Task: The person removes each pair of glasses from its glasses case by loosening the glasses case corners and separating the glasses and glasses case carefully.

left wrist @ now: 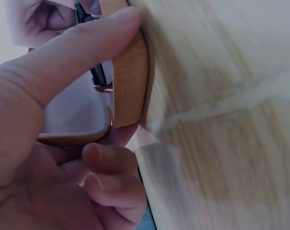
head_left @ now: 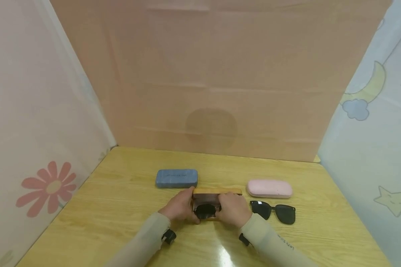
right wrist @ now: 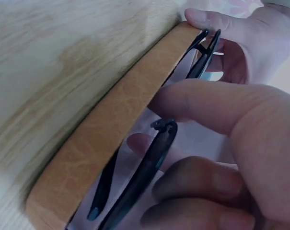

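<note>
An open tan glasses case [head_left: 217, 191] with a pale lining sits on the table between my hands. Dark sunglasses [head_left: 205, 210] lie inside it, their black frame [right wrist: 149, 172] seen edge-on in the right wrist view. My left hand [head_left: 178, 207] grips the case's left end, the thumb laid over its tan edge [left wrist: 130, 72] and fingers beneath. Reaching into the case, my right hand [head_left: 234, 210] pinches the sunglasses near their middle; its fingers hide the right lens in the head view.
Behind the case to the left lies a blue glasses case [head_left: 176, 178]. A pink glasses case [head_left: 269, 188] is at the right, with another pair of black sunglasses [head_left: 285, 214] in front of it. A brown board [head_left: 254, 111] stands along the table's back edge.
</note>
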